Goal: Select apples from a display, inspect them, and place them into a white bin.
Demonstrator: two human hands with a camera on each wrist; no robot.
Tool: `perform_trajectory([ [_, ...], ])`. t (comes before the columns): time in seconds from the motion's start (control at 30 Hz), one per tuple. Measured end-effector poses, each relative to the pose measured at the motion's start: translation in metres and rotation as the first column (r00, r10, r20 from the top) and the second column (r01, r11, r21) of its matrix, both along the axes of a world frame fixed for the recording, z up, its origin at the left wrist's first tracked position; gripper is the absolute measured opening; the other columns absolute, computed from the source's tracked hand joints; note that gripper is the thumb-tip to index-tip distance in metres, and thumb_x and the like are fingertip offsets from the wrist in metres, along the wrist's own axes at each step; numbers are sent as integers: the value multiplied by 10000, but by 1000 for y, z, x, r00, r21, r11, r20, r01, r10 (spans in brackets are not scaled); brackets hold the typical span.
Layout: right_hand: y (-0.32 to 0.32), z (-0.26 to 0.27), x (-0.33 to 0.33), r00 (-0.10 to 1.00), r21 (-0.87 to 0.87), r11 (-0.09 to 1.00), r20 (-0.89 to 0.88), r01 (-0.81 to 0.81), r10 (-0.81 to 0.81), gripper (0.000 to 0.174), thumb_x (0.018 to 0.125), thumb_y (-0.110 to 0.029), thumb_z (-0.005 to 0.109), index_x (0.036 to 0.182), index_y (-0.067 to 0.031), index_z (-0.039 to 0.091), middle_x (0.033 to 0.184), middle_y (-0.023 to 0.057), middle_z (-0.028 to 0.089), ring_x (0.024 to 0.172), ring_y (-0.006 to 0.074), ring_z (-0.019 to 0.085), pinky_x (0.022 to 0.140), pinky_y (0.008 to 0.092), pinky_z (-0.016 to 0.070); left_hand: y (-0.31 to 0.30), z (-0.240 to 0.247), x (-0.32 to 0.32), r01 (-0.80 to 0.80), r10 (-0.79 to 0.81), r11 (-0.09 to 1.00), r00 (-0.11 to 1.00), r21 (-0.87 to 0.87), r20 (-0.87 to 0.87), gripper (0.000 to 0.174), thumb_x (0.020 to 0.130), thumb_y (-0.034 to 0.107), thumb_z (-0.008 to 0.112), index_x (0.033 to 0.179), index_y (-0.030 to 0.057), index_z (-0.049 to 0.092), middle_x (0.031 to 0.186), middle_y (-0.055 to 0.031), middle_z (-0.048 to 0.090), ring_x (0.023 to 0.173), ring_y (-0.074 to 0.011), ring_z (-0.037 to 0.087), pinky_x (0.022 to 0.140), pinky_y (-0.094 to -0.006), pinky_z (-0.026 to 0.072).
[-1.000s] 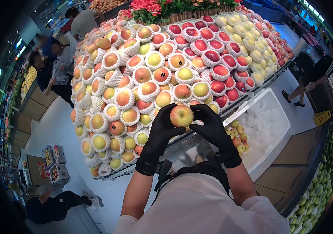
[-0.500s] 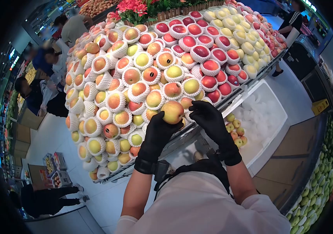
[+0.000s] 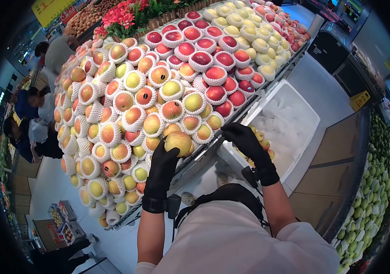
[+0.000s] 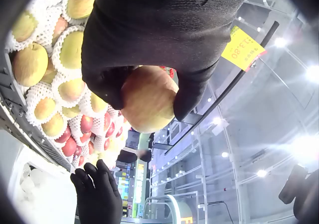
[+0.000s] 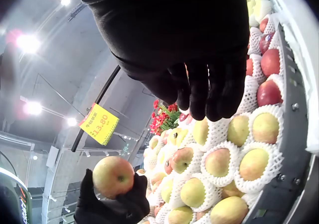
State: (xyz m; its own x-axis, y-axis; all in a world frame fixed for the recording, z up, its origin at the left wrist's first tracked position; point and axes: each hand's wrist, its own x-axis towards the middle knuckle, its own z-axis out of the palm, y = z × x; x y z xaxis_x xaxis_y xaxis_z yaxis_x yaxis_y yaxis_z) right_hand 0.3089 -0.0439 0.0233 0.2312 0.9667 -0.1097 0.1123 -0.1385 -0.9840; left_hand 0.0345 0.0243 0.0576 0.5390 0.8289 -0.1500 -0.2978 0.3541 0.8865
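A yellow-red apple (image 3: 179, 143) without a foam net is gripped in my black-gloved left hand (image 3: 162, 168), over the front part of the fruit display. In the left wrist view, fingers and thumb curl around opposite sides of the apple (image 4: 149, 102). My right hand (image 3: 249, 148), gloved too, is apart from it, above the display's front edge and beside the white bin. Its fingers (image 5: 215, 97) hang loosely bent with nothing in them in the right wrist view. Below both hands sit apples in white foam nets (image 3: 153, 124).
The white bin (image 3: 316, 119) holds white foam nets (image 3: 281, 118) and several bare apples (image 3: 262, 140). A metal rail (image 3: 204, 157) edges the display. Dark red apples (image 3: 214, 75) and yellow fruit (image 3: 260, 44) lie further right. People (image 3: 40, 130) stand on the left.
The right hand has come off the apple and moved right toward the bin. My left hand keeps the apple, turned and carried left and slightly down. The head view has shifted.
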Motion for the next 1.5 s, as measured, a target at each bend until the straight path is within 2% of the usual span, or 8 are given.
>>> perform_trajectory([
  [0.4,-42,-118,115,951,-91,946,32,310,-308,251,876,-180,654,1045,6,657,877,79,668,764,168,654,686,299,531,-14,-9,-2,-45,168,947,913,318,-372,533,841,93,577,1347,-3,441,1204,-94,535,1066,-181,552,912,-290,462],
  [0.63,-68,-181,172,898,-275,857,64,435,-435,376,850,-221,714,1123,11,600,868,71,625,762,134,624,615,275,539,-21,-19,-3,-189,191,981,949,31,-249,560,874,115,577,1396,-8,417,1226,-84,535,1058,-164,535,914,-269,442],
  [0.77,-71,-218,207,587,-160,740,725,654,-361,505,808,-259,710,1190,38,564,970,223,683,898,356,673,759,402,555,-24,-23,1,-179,170,983,969,-34,-179,604,870,109,583,1426,-4,379,1262,-88,517,1101,-173,527,942,-284,438],
  [0.83,-70,-206,221,579,-210,648,693,732,-430,608,785,-273,696,1256,63,507,1024,318,651,1004,444,632,841,465,530,-23,-30,1,-148,143,989,968,-9,-204,608,866,119,581,1425,-3,374,1274,-91,509,1127,-185,520,961,-297,433],
  [1.0,-64,-186,263,436,-82,535,687,841,-581,674,807,-231,664,1359,46,393,999,319,658,954,476,638,814,505,530,-28,-28,8,-139,132,990,974,-26,-182,592,866,133,576,1412,-3,389,1265,-92,515,1133,-188,521,972,-304,427],
  [1.13,-53,-259,350,317,19,401,579,916,-751,585,727,-200,700,1261,-29,532,687,118,655,660,281,658,801,455,541,-31,-28,12,-143,138,990,955,-3,-261,579,873,138,566,1409,-1,394,1269,-91,515,1142,-189,521,976,-304,425],
  [1.3,-59,-280,405,-90,55,874,996,483,-13,243,651,-340,713,723,-124,628,640,20,624,631,260,626,1011,519,388,-36,-23,20,-163,151,986,944,-16,-293,567,888,155,549,1410,-2,393,1274,-92,513,1142,-194,524,974,-303,428],
  [1.5,-54,-268,414,-51,128,904,992,409,-118,289,680,-378,722,705,-102,643,616,49,630,655,274,636,1028,507,376,-38,-28,22,-199,181,979,940,-33,-290,582,878,165,555,1410,-4,391,1276,-101,509,1139,-203,528,963,-311,443],
])
